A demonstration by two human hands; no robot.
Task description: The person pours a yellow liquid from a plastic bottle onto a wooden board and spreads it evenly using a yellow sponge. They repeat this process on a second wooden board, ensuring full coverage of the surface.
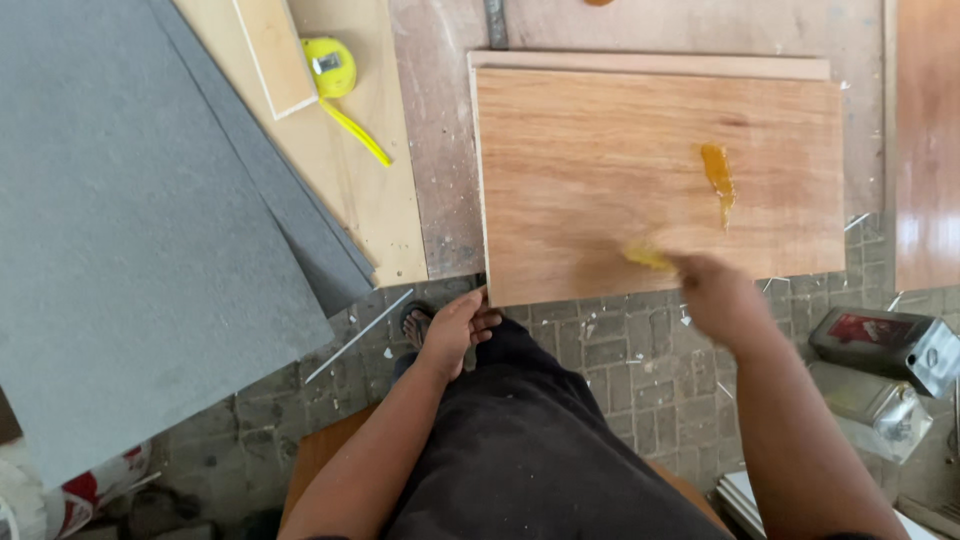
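Plywood board [600, 180] lies flat on the floor, with an amber glue streak [717, 175] at its right. Right hand [715, 295], blurred, grips something yellowish [648, 257] at the board's near edge; how tightly, I cannot tell. Left hand [455, 330] rests loosely at the board's near left corner. Yellow tape measure [335, 75] lies far left.

Soft, even daylight with faint shadows; the right hand [712, 290] is motion-blurred, perhaps mid-swipe.
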